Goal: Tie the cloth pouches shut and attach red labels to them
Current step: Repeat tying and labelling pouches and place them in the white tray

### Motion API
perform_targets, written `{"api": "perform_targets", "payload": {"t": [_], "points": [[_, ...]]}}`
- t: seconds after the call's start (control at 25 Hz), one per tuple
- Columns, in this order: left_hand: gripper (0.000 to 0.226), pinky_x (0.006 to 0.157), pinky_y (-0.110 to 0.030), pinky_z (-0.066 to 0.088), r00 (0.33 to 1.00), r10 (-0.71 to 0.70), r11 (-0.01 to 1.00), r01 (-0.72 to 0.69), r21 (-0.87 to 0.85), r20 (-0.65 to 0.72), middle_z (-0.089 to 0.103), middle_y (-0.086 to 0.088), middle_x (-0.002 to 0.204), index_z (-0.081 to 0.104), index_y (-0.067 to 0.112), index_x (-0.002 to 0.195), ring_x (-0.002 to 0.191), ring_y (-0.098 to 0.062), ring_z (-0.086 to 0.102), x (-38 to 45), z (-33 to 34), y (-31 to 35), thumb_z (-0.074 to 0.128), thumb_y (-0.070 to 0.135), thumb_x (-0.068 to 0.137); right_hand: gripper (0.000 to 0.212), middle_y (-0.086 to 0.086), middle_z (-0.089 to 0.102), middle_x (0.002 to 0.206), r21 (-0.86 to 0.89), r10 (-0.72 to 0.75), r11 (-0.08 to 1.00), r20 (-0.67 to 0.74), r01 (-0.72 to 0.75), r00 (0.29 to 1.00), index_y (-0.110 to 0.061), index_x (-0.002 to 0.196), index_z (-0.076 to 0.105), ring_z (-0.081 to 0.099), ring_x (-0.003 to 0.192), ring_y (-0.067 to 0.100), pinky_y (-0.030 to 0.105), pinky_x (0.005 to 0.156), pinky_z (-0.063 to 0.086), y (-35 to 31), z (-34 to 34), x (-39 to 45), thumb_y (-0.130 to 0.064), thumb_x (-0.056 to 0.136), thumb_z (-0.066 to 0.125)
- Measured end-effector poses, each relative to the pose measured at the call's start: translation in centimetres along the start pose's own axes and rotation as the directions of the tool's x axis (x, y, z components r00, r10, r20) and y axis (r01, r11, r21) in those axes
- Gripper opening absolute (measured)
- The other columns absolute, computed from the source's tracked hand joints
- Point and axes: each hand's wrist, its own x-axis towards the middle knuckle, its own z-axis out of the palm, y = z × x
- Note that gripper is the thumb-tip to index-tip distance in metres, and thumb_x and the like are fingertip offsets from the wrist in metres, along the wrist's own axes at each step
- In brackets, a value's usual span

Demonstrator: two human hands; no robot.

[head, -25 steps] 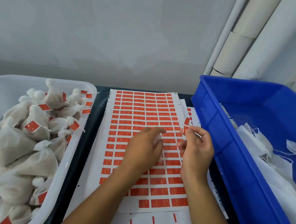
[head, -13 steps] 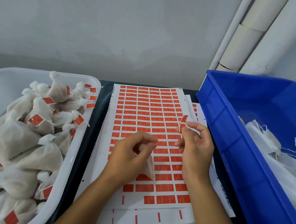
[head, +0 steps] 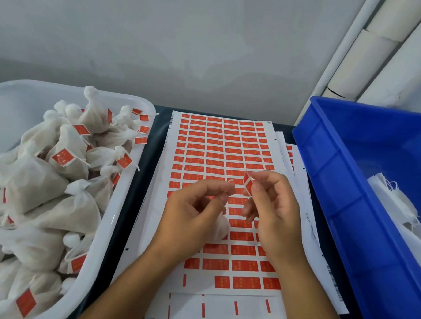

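Note:
My left hand [head: 189, 212] hovers over the label sheet [head: 220, 145] and pinches the thin string end [head: 230, 182] of a small white cloth pouch [head: 219, 229], which hangs under its fingers. Just to its right, my right hand [head: 272, 211] pinches a folded red label [head: 247, 184] between thumb and forefinger. The label and the string end are a few centimetres apart. The sheet of red labels lies flat on the dark table, with some rows near me peeled off.
A white tub [head: 119, 203] at the left is heaped with tied, labelled pouches [head: 65, 156]. A blue bin [head: 349, 191] at the right holds loose white cloth [head: 397, 201]. More label sheets [head: 221, 308] lie beneath the top one. A grey wall and white pipes [head: 356, 57] stand behind.
My left hand has lifted the pouch off the sheet and raised its string end toward the label. My right hand has kept hold of the red label and moved slightly closer.

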Motion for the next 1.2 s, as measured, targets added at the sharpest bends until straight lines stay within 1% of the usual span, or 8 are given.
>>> {"api": "perform_targets", "payload": {"t": [0.16,0.32,0.48,0.6,0.72,0.88,1.08,1.2], "points": [[0.015,0.070,-0.020,0.060,0.999,-0.033,0.998,0.033,-0.056,0.011,0.074,0.024,0.100,0.074,0.042,0.105,0.086,-0.012,0.071,-0.1,0.0,0.1,0.063,0.039,0.094,0.009,-0.010,0.067,0.088,-0.076,-0.081,0.993,0.087,0.087,0.993,-0.037,0.107,0.057,0.066,0.068,0.020,0.030,0.062,0.062,-0.1,0.3,-0.5,-0.033,0.102,0.052],[0.015,0.067,-0.032,0.064,0.997,-0.060,0.997,0.062,-0.037,0.046,0.075,0.021,0.101,0.073,0.041,0.109,0.076,-0.021,0.070,-0.2,0.2,-0.1,0.066,0.034,0.097,0.014,-0.016,0.068,0.095,-0.143,-0.121,0.980,0.106,0.135,0.987,-0.036,0.109,0.055,0.071,0.085,0.015,0.021,0.066,0.060,-0.1,0.5,-0.7,-0.035,0.097,0.061],[0.019,0.063,-0.027,0.064,0.994,-0.081,0.995,0.086,-0.054,0.078,0.074,0.024,0.100,0.073,0.043,0.109,0.073,-0.024,0.069,-0.2,0.2,0.4,0.068,0.045,0.091,0.016,-0.014,0.067,0.093,-0.158,-0.137,0.976,0.107,0.153,0.985,-0.034,0.102,0.053,0.070,0.088,0.015,0.020,0.070,0.059,0.1,0.2,-0.6,-0.036,0.094,0.066],[0.020,0.060,-0.025,0.062,0.989,-0.111,0.992,0.116,-0.047,0.095,0.075,0.018,0.092,0.073,0.042,0.111,0.070,-0.026,0.065,-0.1,-0.1,0.0,0.071,0.030,0.095,0.017,-0.013,0.065,0.090,-0.181,-0.134,0.969,0.190,0.169,0.972,-0.038,0.099,0.051,0.069,0.085,0.016,0.021,0.070,0.060,0.2,-0.3,-0.5,-0.038,0.093,0.067],[0.032,0.057,-0.019,0.057,0.983,-0.117,0.993,0.120,-0.009,0.140,0.075,0.020,0.094,0.072,0.045,0.112,0.069,-0.024,0.065,-0.2,-0.3,-0.1,0.070,0.018,0.095,0.018,-0.012,0.064,0.088,-0.239,-0.098,0.958,0.236,0.156,0.967,-0.038,0.097,0.050,0.068,0.083,0.016,0.026,0.070,0.061,0.3,-0.9,-0.3,-0.040,0.093,0.067],[0.027,0.064,-0.024,0.062,0.979,-0.097,0.995,0.100,-0.007,0.179,0.074,0.024,0.103,0.072,0.045,0.116,0.075,-0.024,0.069,-0.2,-0.3,0.1,0.069,0.027,0.096,0.022,-0.012,0.064,0.085,-0.288,-0.073,0.947,0.236,0.142,0.969,-0.038,0.093,0.049,0.068,0.081,0.015,0.028,0.070,0.062,0.4,-1.3,-0.1,-0.039,0.094,0.071],[0.024,0.065,-0.012,0.055,0.987,-0.056,0.998,0.059,-0.011,0.150,0.073,0.027,0.097,0.071,0.047,0.105,0.084,-0.008,0.071,-0.3,0.0,0.4,0.064,0.025,0.100,0.026,-0.014,0.065,0.084,-0.326,-0.063,0.936,0.218,0.134,0.974,-0.035,0.091,0.049,0.068,0.077,0.013,0.020,0.065,0.059,0.4,-1.2,-0.2,-0.040,0.092,0.074],[0.028,0.062,-0.010,0.053,0.990,-0.045,0.999,0.049,-0.021,0.131,0.074,0.023,0.089,0.068,0.047,0.110,0.082,-0.006,0.071,-0.3,0.1,0.4,0.061,0.022,0.101,0.025,-0.018,0.067,0.086,-0.316,-0.057,0.941,0.199,0.119,0.978,-0.036,0.095,0.050,0.069,0.078,0.008,0.014,0.064,0.056,0.1,-1.3,-0.1,-0.042,0.091,0.074]]}}
